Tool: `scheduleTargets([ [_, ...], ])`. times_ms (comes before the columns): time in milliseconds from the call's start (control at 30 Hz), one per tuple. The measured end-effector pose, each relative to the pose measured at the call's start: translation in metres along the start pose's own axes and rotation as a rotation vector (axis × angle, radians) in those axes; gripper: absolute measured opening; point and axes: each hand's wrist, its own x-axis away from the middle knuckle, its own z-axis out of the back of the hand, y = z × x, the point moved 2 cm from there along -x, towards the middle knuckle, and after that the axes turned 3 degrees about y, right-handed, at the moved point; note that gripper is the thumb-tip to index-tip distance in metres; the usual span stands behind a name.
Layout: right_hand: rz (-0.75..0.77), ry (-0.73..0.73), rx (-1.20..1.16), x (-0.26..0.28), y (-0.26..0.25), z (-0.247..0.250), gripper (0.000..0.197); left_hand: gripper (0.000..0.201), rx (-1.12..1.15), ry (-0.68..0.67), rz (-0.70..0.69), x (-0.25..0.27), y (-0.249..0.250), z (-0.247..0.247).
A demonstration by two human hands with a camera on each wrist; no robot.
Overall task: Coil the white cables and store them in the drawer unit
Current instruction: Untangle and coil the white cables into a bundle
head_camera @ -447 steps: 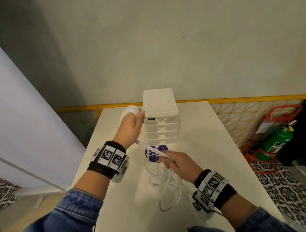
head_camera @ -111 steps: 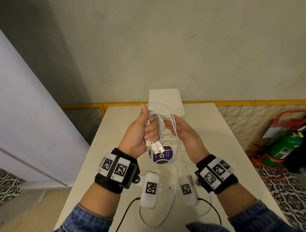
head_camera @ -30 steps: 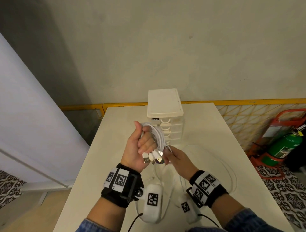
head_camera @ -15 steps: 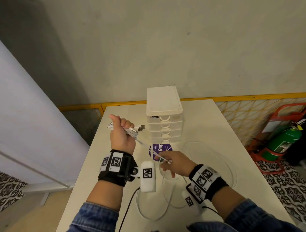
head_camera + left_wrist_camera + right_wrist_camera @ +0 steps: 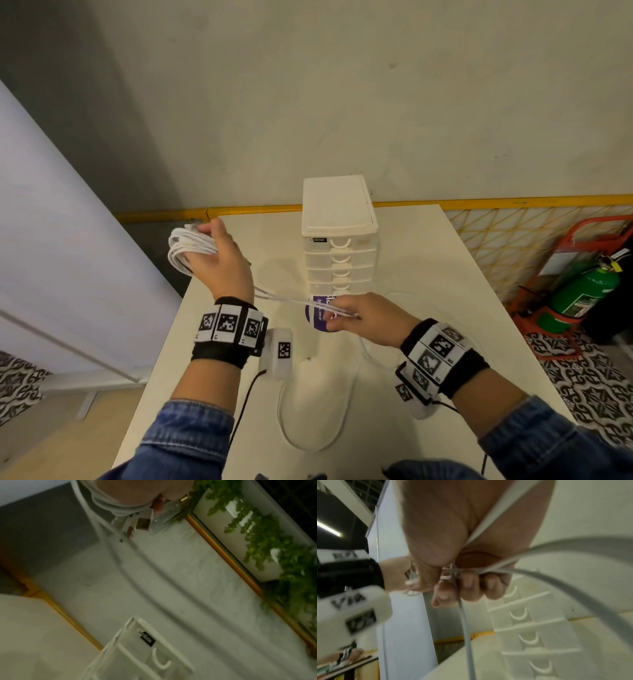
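Observation:
My left hand (image 5: 219, 263) is raised at the table's left edge and grips a coiled bundle of white cables (image 5: 186, 248). In the left wrist view the bundle (image 5: 120, 509) wraps under the palm with its plugs (image 5: 137, 523) sticking out. Taut white strands (image 5: 291, 301) run from that hand to my right hand (image 5: 356, 317), which pinches them in front of the drawer unit (image 5: 339, 240). The right wrist view shows the fingers (image 5: 469, 588) curled round the strands (image 5: 488, 570). The rest of the cable lies in loose loops (image 5: 315, 421) on the table. All the unit's drawers are closed.
The white table (image 5: 428, 274) stands against a wall with a yellow rail behind it. A clear bottle with a purple label (image 5: 317, 313) stands just before the drawer unit, behind my right hand. A green fire extinguisher (image 5: 579, 294) sits on the floor to the right.
My left hand has swung farther up and left with the bundle, pulling the strands taut. My right hand still pinches the cable in front of the bottle.

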Motion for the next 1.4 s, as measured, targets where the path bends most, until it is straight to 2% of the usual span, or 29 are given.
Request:
scheduleTargets([
  [67,0.094,0.071,-0.081,0.002,-0.012,0.011,0.012,0.012,-0.134,-0.121,-0.018,-0.003,-0.011,0.005],
  [167,0.194,0.164,-0.136,0.004,-0.024,0.029,0.023,0.016,-0.357,-0.331,-0.063,-0.001,-0.024,0.006],
  [267,0.263,0.252,-0.161,0.006,-0.034,0.042,0.031,0.017,-0.58,-0.598,-0.128,0.013,-0.032,-0.001],
  [367,0.28,0.35,-0.187,0.006,-0.04,0.054,0.025,0.016,-0.65,-0.823,-0.004,0.034,-0.039,-0.007],
  [467,0.256,0.457,-0.191,0.002,-0.038,0.065,0.02,0.044,-0.537,-0.977,0.245,0.052,-0.041,-0.006],
  [500,0.246,0.49,-0.173,-0.001,-0.034,0.069,0.017,0.047,-0.507,-1.033,0.31,0.056,-0.04,-0.007],
  [633,0.226,0.559,-0.035,-0.017,-0.017,0.076,0.011,0.024,-0.45,-1.224,0.432,0.073,-0.036,-0.01],
  [700,0.238,0.562,0.105,-0.022,-0.008,0.076,0.021,0.024,-0.342,-1.263,0.53,0.076,-0.032,-0.011],
  [800,0.166,0.491,0.301,-0.025,0.009,0.065,0.05,0.029,-0.036,-1.29,0.661,0.074,-0.019,-0.014],
  [900,0.115,0.338,0.315,-0.025,0.023,0.041,0.049,0.033,0.272,-1.289,0.77,0.068,-0.009,-0.02],
  [967,0.11,0.286,0.264,-0.024,0.029,0.027,0.046,0.034,0.398,-1.275,0.821,0.066,-0.006,-0.023],
  [1067,0.093,0.346,0.139,-0.021,0.035,0.019,0.044,0.038,0.367,-1.22,0.815,0.063,-0.007,-0.024],
  [1167,0.143,0.42,-0.1,-0.016,0.022,0.026,0.066,0.038,0.252,-1.173,0.782,0.063,-0.009,-0.021],
  [1233,0.171,0.442,-0.182,-0.017,0.011,0.029,0.055,0.039,0.235,-1.186,0.775,0.066,-0.01,-0.021],
  [1333,0.114,0.44,-0.403,-0.02,0.002,0.025,0.024,0.044,0.264,-1.242,0.784,0.069,-0.008,-0.022],
  [1400,0.039,0.439,-0.47,-0.018,0.001,0.019,0.032,0.045,0.289,-1.278,0.787,0.069,-0.006,-0.024],
])
